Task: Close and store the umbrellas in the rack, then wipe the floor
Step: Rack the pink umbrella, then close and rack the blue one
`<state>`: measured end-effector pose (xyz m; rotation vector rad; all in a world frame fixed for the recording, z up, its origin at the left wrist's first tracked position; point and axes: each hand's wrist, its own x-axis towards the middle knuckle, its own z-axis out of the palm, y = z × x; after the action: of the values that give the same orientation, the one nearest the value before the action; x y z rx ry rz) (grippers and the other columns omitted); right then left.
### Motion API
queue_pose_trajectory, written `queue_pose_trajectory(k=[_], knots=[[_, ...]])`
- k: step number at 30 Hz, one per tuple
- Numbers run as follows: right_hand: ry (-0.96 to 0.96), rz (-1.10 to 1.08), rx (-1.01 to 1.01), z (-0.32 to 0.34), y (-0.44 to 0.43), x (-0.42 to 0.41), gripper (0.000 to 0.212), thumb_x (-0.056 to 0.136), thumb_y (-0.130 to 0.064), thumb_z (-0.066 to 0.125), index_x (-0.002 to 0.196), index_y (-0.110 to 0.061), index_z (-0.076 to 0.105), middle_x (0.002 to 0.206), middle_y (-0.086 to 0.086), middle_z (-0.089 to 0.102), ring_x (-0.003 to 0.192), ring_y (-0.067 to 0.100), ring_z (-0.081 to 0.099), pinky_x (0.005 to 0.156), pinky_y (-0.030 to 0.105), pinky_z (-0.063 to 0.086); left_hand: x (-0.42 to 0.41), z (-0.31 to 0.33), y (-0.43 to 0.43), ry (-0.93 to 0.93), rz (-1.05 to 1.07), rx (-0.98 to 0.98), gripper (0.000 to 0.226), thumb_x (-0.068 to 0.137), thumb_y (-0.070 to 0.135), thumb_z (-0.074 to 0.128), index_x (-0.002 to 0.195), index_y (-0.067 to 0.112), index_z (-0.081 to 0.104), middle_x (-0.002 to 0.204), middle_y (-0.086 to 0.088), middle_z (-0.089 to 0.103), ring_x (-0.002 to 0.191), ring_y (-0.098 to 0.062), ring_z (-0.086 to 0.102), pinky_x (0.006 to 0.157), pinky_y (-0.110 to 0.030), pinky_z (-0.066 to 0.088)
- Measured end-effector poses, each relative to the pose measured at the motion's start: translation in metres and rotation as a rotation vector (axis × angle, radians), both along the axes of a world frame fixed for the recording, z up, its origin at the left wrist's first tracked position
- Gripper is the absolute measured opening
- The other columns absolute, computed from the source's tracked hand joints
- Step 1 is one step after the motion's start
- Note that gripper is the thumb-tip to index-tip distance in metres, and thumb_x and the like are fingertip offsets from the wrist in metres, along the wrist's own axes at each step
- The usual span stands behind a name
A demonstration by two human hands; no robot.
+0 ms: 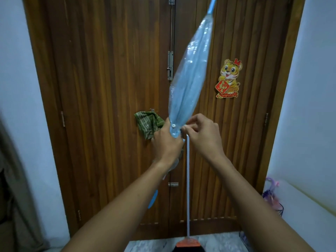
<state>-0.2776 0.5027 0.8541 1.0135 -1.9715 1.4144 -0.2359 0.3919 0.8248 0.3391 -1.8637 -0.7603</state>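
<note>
In front of the brown wooden double door [109, 106], a folded pale-blue umbrella with a glossy, translucent plastic canopy [189, 77] is held up at a slant, its tip pointing up and to the right and its blue handle [153, 199] hanging down behind the left forearm. The gathered canopy is gripped at its lower end by the left hand [166, 142], whose fingers are wrapped tightly around the bunched folds just below a small white snap button [173, 125]. The right hand [203, 137] is set just beside it, with thumb and forefinger pinched narrowly on what appears to be the closing strap, though the strap itself is too small to be made out. The umbrella is judged to be light and stiff along its shaft, while the plastic skin is likely soft, slick and prone to springing open; a firm hold around the folds near the snap is therefore called for until the strap is fastened. Behind the hands, a green patterned cloth [147, 125] is hung on the door, and a white-handled broom with an orange head [187, 197] is leaned against it. At the lower right, a dark wire rack [279, 209] holding a purple umbrella [271, 191] is seen by the wall.
</note>
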Motion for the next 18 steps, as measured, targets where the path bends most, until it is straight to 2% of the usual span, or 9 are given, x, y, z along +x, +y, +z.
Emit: queue_pose_trajectory(k=[2, 4, 5, 7, 9, 11, 14, 18], knots=[[-0.035, -0.018, -0.069, 0.006, 0.001, -0.003, 0.012, 0.082, -0.024, 0.082, 0.083, -0.017, 0.071, 0.068, -0.009, 0.073, 0.065, -0.002, 0.070, 0.060, 0.016, 0.056, 0.003, 0.000, 0.006, -0.049, 0.013, -0.067, 0.043, 0.083, 0.022, 0.064, 0.125, 0.032, 0.061, 0.084, 0.004, 0.073, 0.073, -0.018, 0.065, 0.058, -0.029, 0.038], [-0.079, -0.003, -0.123, 0.009, 0.002, -0.006, 0.012, 0.077, -0.023, 0.086, 0.078, -0.016, 0.075, 0.067, -0.008, 0.073, 0.065, -0.002, 0.070, 0.060, 0.015, 0.055, 0.001, -0.001, 0.007, -0.104, -0.118, -0.047, 0.056, 0.074, 0.023, 0.061, 0.129, 0.032, 0.060, 0.088, 0.002, 0.074, 0.080, -0.022, 0.068, 0.059, -0.031, 0.044], [-0.097, 0.017, -0.144, 0.009, 0.003, -0.007, 0.011, 0.077, -0.023, 0.086, 0.079, -0.016, 0.078, 0.069, -0.008, 0.074, 0.067, -0.002, 0.071, 0.062, 0.015, 0.055, 0.001, -0.001, 0.007, -0.127, -0.225, -0.016, 0.062, 0.069, 0.027, 0.060, 0.132, 0.032, 0.059, 0.094, 0.001, 0.075, 0.086, -0.023, 0.070, 0.064, -0.032, 0.051], [-0.128, 0.075, -0.194, 0.005, 0.007, -0.010, 0.009, 0.079, -0.020, 0.085, 0.086, -0.014, 0.080, 0.075, -0.007, 0.076, 0.073, 0.000, 0.073, 0.067, 0.017, 0.058, 0.000, 0.000, 0.002, -0.137, -0.462, 0.125, 0.071, 0.067, 0.030, 0.059, 0.138, 0.027, 0.056, 0.118, -0.003, 0.072, 0.108, -0.027, 0.068, 0.085, -0.041, 0.058], [-0.163, 0.142, -0.247, 0.002, 0.013, -0.014, 0.010, 0.082, -0.016, 0.083, 0.090, -0.012, 0.081, 0.079, -0.004, 0.078, 0.076, 0.004, 0.074, 0.069, 0.019, 0.058, 0.002, 0.001, 0.002, -0.073, -0.719, 0.396, 0.056, 0.078, 0.019, 0.057, 0.134, 0.018, 0.060, 0.129, -0.008, 0.068, 0.120, -0.029, 0.064, 0.101, -0.044, 0.053], [-0.193, 0.196, -0.278, 0.003, 0.017, -0.016, 0.010, 0.082, -0.015, 0.082, 0.091, -0.011, 0.081, 0.080, -0.002, 0.078, 0.079, 0.009, 0.075, 0.072, 0.023, 0.059, 0.006, 0.003, 0.007, -0.005, -0.895, 0.586, 0.040, 0.094, 0.003, 0.048, 0.128, 0.018, 0.063, 0.126, -0.010, 0.070, 0.120, -0.031, 0.064, 0.102, -0.041, 0.052], [-0.228, 0.231, -0.267, 0.003, 0.018, -0.019, 0.009, 0.082, -0.016, 0.082, 0.090, -0.013, 0.082, 0.082, -0.002, 0.079, 0.082, 0.012, 0.076, 0.078, 0.031, 0.062, 0.008, 0.000, 0.011, 0.080, -0.964, 0.625, 0.038, 0.098, 0.000, 0.055, 0.133, 0.012, 0.062, 0.130, -0.013, 0.068, 0.121, -0.034, 0.063, 0.104, -0.044, 0.051], [-0.323, 0.285, -0.244, -0.005, 0.016, -0.022, 0.008, 0.081, -0.016, 0.083, 0.087, -0.011, 0.082, 0.082, 0.004, 0.079, 0.084, 0.021, 0.077, 0.081, 0.045, 0.063, 0.010, -0.004, 0.010, 0.134, -0.888, 0.654, 0.047, 0.088, -0.002, 0.070, 0.133, 0.008, 0.063, 0.122, -0.008, 0.072, 0.114, -0.028, 0.069, 0.095, -0.039, 0.056]])
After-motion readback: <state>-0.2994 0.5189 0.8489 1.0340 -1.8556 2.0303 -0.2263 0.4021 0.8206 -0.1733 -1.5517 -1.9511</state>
